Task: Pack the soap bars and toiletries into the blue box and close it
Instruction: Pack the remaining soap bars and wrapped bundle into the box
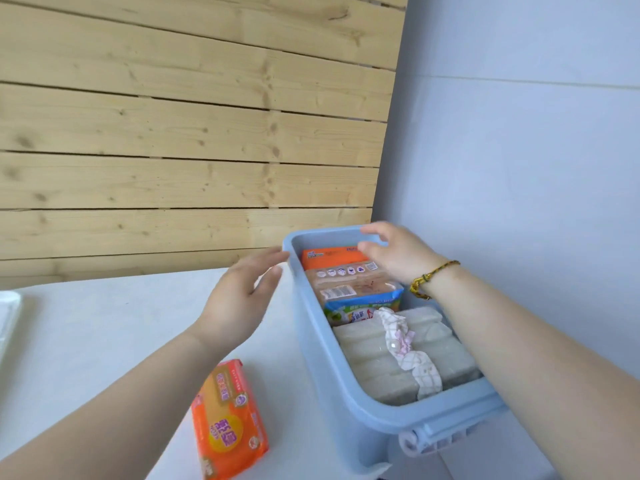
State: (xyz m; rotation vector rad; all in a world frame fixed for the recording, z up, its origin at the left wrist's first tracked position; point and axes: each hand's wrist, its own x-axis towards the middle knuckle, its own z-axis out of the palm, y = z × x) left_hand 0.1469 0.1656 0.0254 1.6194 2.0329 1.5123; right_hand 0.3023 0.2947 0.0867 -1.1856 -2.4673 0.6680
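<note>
The blue box stands open on the white table, right of centre. Inside it, wrapped soap packs stand on edge at the far end: an orange one, a tan one and a blue-green one. Pale clear-wrapped bars fill the near end, with a pink-patterned cloth lying across them. My right hand hovers over the far end of the box, fingers apart, holding nothing. My left hand is open just outside the box's left wall. An orange soap pack lies on the table left of the box.
A wooden slat wall rises behind the table. A pale blue wall is on the right. A white object's edge shows at the far left. The box's latch faces me at its near end.
</note>
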